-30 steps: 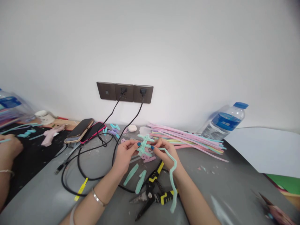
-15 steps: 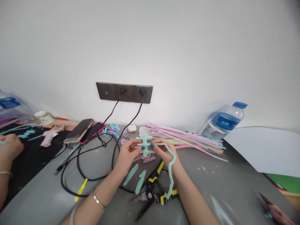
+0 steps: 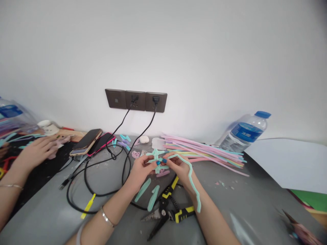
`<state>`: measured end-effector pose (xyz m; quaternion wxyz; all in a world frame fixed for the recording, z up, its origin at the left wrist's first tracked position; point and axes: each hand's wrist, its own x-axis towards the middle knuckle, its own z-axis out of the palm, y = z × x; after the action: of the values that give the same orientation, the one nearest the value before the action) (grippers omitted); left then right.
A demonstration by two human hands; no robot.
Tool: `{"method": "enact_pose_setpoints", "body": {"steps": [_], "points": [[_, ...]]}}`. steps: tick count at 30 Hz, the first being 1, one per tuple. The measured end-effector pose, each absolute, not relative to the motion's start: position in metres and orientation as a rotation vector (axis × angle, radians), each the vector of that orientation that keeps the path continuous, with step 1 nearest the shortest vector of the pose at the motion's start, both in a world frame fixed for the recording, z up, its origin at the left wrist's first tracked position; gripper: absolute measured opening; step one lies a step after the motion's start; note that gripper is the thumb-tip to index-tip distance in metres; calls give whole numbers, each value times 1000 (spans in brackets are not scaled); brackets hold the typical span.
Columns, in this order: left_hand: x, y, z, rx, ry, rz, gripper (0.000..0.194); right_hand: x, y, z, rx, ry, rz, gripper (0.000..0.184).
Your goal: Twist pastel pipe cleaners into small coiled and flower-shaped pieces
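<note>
My left hand (image 3: pixel 139 172) and my right hand (image 3: pixel 178 166) meet above the grey table (image 3: pixel 242 211), both pinching a small teal pipe-cleaner figure (image 3: pixel 156 159). From it a long teal pipe cleaner (image 3: pixel 192 185) runs over my right hand and hangs down along the wrist. Both hands' fingers are closed on the teal piece. Loose teal and purple folded pieces (image 3: pixel 153 197) lie just below my hands.
Black-and-yellow pliers (image 3: pixel 167 212) lie under my wrists. A bundle of pastel pipe cleaners (image 3: pixel 204 151) and a water bottle (image 3: pixel 242 132) lie to the right. Two phones (image 3: pixel 92 141) and black cables (image 3: pixel 102 170) run to wall sockets (image 3: pixel 135 100). Another person's hand (image 3: pixel 35 153) rests at left.
The long teal tail has swung outward to the right along my wrist. The other person's hand at left has reached further right over the black mat.
</note>
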<state>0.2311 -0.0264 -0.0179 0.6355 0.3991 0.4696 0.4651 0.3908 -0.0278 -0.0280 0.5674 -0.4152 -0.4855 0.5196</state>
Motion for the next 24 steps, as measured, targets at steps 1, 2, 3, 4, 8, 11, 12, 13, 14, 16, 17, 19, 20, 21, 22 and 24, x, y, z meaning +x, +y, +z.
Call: {"method": "enact_pose_setpoints", "body": {"steps": [1,2,3,4,8,11,12,13,14,16,17,19,20,21,22,24], "points": [[231,-27,-17,917,1081,1065,24,391,-28,-28,-971,-1143,1228,21],[231,-27,-17,924,1089,1069,25,391,-28,-27,-972,-1147,1233,21],[231,-27,-17,930,1096,1075,26,390,-29,-26,-977,-1149,1237,21],[232,-26,-17,933,1101,1083,27,390,-29,-26,-984,-1152,1242,21],[232,-26,-18,940,1083,1086,33,391,-30,-25,-977,-1143,1269,18],[232,-26,-19,941,1064,1081,36,391,-31,-26,-955,-1129,1309,19],[231,-26,-19,946,1054,1073,36,391,-31,-26,-947,-1119,1333,20],[230,-26,-20,952,1039,1058,37,392,-32,-26,-936,-1105,1360,22],[230,-25,-20,958,1021,1040,38,392,-32,-26,-921,-1090,1386,23],[227,-25,-22,972,970,1006,38,392,-32,-27,-890,-1064,1428,25],[226,-25,-23,980,943,995,38,392,-32,-27,-877,-1059,1445,25],[225,-24,-23,992,901,981,37,393,-32,-28,-859,-1067,1474,25],[224,-24,-23,998,887,976,37,393,-32,-29,-851,-1076,1484,24],[224,-24,-22,1002,874,968,36,394,-33,-29,-843,-1084,1493,24],[224,-24,-22,1005,859,960,36,394,-34,-29,-835,-1088,1502,24],[224,-25,-20,1011,819,949,35,393,-36,-26,-822,-1070,1531,25]]}}
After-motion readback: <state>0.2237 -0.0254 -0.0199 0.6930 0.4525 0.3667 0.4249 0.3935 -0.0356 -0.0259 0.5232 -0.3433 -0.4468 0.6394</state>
